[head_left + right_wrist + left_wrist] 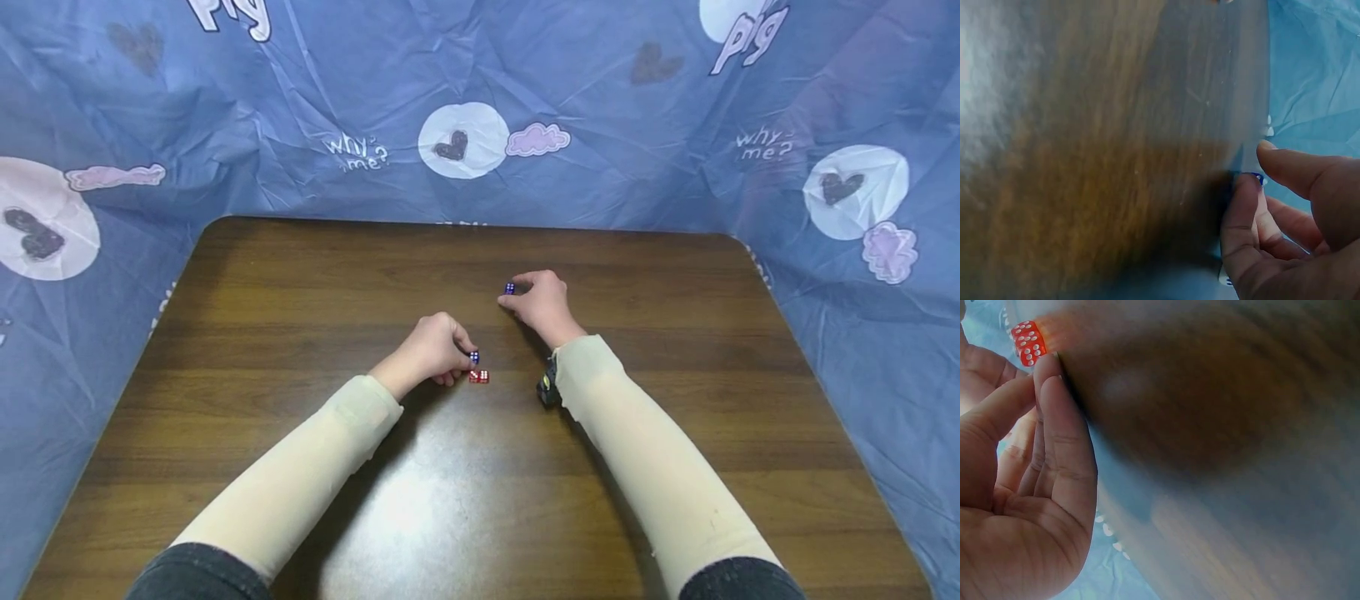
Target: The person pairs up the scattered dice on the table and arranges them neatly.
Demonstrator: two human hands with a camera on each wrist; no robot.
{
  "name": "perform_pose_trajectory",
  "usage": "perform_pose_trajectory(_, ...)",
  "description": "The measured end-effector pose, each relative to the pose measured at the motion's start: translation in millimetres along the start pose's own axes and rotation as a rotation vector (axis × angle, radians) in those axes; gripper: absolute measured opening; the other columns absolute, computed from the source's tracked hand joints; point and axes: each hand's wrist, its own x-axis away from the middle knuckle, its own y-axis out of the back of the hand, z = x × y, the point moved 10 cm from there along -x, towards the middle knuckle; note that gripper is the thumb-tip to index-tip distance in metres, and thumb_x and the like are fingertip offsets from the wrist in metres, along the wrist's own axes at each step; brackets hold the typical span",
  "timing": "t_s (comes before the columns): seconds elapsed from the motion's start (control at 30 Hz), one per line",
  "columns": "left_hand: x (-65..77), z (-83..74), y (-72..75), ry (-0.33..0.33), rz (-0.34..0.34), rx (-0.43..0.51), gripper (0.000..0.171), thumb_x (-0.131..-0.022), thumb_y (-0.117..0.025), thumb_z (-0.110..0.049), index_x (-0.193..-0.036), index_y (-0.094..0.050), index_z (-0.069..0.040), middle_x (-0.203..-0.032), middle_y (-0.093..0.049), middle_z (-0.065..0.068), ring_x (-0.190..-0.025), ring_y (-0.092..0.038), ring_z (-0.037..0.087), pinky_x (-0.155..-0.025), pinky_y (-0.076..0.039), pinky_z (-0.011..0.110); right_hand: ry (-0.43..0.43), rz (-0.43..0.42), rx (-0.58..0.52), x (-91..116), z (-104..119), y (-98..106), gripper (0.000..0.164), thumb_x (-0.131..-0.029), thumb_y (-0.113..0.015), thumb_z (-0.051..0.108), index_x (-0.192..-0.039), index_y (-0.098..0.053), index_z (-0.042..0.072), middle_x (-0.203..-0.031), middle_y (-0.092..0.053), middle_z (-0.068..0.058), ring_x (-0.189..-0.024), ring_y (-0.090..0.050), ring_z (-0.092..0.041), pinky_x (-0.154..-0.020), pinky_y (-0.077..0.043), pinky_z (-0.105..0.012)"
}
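Note:
My left hand [437, 346] pinches a small blue die [474, 357] with white pips, close behind two red dice [478, 377]. Those red dice sit side by side on the table, and in the left wrist view the red dice [1029, 344] show just beyond the fingertips; the blue die is hidden there. Farther back and to the right, my right hand [543, 304] has a second blue die [510, 288] between thumb and index finger. In the right wrist view only an edge of that blue die [1259, 179] shows behind a fingertip.
The brown wooden table [300, 292] has a glossy glare near its front. A blue printed cloth [615, 117] hangs behind it and at both sides. A black wrist device [548, 385] sits at the right wrist. Pale sleeves cover both forearms.

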Motion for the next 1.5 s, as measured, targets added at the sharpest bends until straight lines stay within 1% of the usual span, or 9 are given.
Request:
perform_pose_trajectory(0.07,0.2,-0.4,-0.8,-0.002,0.001,0.001,0.011,-0.084,-0.083,-0.001,-0.094,-0.079,-0.002,-0.061,-0.069,0.010,-0.051,-0.068,0.023,-0.046,-0.058,0.032,-0.017,-0.002,-0.005,-1,-2,-1,0.038,-0.087,-0.085,0.022,-0.120,-0.074,0.006,-0.110,-0.072,-0.012,-0.095,-0.068,-0.027,-0.092,-0.054,-0.037)
perform_pose_trajectory(0.13,0.1,-0.5,-1.6,-0.002,0.002,-0.003,0.011,-0.084,-0.083,-0.002,-0.094,-0.079,-0.002,-0.061,-0.069,0.009,-0.051,-0.068,0.022,-0.046,-0.059,0.032,-0.027,-0.008,-0.011,-3,-3,-2,0.035,-0.087,-0.084,0.020,-0.118,-0.075,0.005,-0.106,-0.073,-0.012,-0.085,-0.071,-0.023,-0.083,-0.057,-0.033)
perform_pose_trajectory(0.33,-0.6,-0.1,-1.6,0.004,-0.001,-0.014,0.009,-0.084,-0.083,-0.002,-0.092,-0.079,-0.003,-0.061,-0.069,0.009,-0.051,-0.068,0.023,-0.046,-0.059,0.032,-0.061,-0.018,-0.026,-7,-7,-3,0.025,-0.088,-0.083,0.018,-0.110,-0.078,0.006,-0.103,-0.073,-0.011,-0.085,-0.068,-0.019,-0.072,-0.058,-0.026)
perform_pose_trajectory(0.47,-0.2,-0.7,-1.3,0.001,0.004,-0.014,0.008,-0.085,-0.082,-0.001,-0.092,-0.079,-0.003,-0.061,-0.069,0.009,-0.051,-0.068,0.023,-0.046,-0.059,0.032,-0.099,0.003,-0.075,-8,-9,-5,0.020,-0.089,-0.082,0.015,-0.106,-0.078,0.004,-0.090,-0.073,-0.009,-0.069,-0.072,-0.017,-0.059,-0.058,-0.024)
perform_pose_trajectory(0.6,0.8,-1.2,-0.8,0.001,0.001,-0.007,0.008,-0.085,-0.082,-0.001,-0.092,-0.079,-0.002,-0.061,-0.069,0.010,-0.051,-0.068,0.023,-0.046,-0.059,0.032,-0.121,0.012,-0.110,-7,-10,-5,0.017,-0.089,-0.082,0.012,-0.103,-0.079,0.004,-0.080,-0.072,-0.007,-0.063,-0.070,-0.015,-0.053,-0.057,-0.022)
perform_pose_trajectory(0.73,2.0,-1.2,-0.3,0.002,-0.007,-0.005,0.009,-0.085,-0.082,-0.002,-0.093,-0.079,-0.003,-0.061,-0.068,0.010,-0.050,-0.068,0.022,-0.045,-0.058,0.032,-0.132,0.017,-0.142,-7,-10,-5,0.014,-0.089,-0.081,0.010,-0.101,-0.079,0.003,-0.078,-0.072,-0.008,-0.062,-0.070,-0.017,-0.052,-0.057,-0.022)
perform_pose_trajectory(0.97,3.1,-2.9,0.3,-0.002,-0.008,-0.007,0.010,-0.085,-0.082,-0.002,-0.094,-0.078,-0.002,-0.062,-0.069,0.010,-0.052,-0.068,0.023,-0.046,-0.059,0.033,-0.111,0.037,-0.129,-2,-10,-5,0.015,-0.090,-0.081,0.012,-0.102,-0.078,0.003,-0.079,-0.072,-0.007,-0.063,-0.068,-0.015,-0.055,-0.057,-0.023)
perform_pose_trajectory(1.3,3.3,-3.3,0.8,0.001,-0.003,-0.002,0.009,-0.084,-0.082,-0.001,-0.092,-0.078,-0.002,-0.063,-0.069,0.011,-0.052,-0.068,0.024,-0.047,-0.059,0.033,0.010,0.104,-0.091,13,-7,-8,0.015,-0.091,-0.080,0.017,-0.101,-0.080,0.006,-0.073,-0.073,-0.004,-0.062,-0.069,-0.016,-0.057,-0.057,-0.026)
perform_pose_trajectory(1.5,1.6,-1.8,0.0,0.007,-0.004,0.003,0.010,-0.085,-0.083,-0.002,-0.093,-0.079,-0.003,-0.063,-0.070,0.011,-0.051,-0.068,0.023,-0.047,-0.059,0.033,0.051,0.166,-0.057,22,-5,-14,0.019,-0.092,-0.080,0.020,-0.106,-0.079,0.008,-0.078,-0.073,0.000,-0.066,-0.068,-0.015,-0.060,-0.057,-0.029)
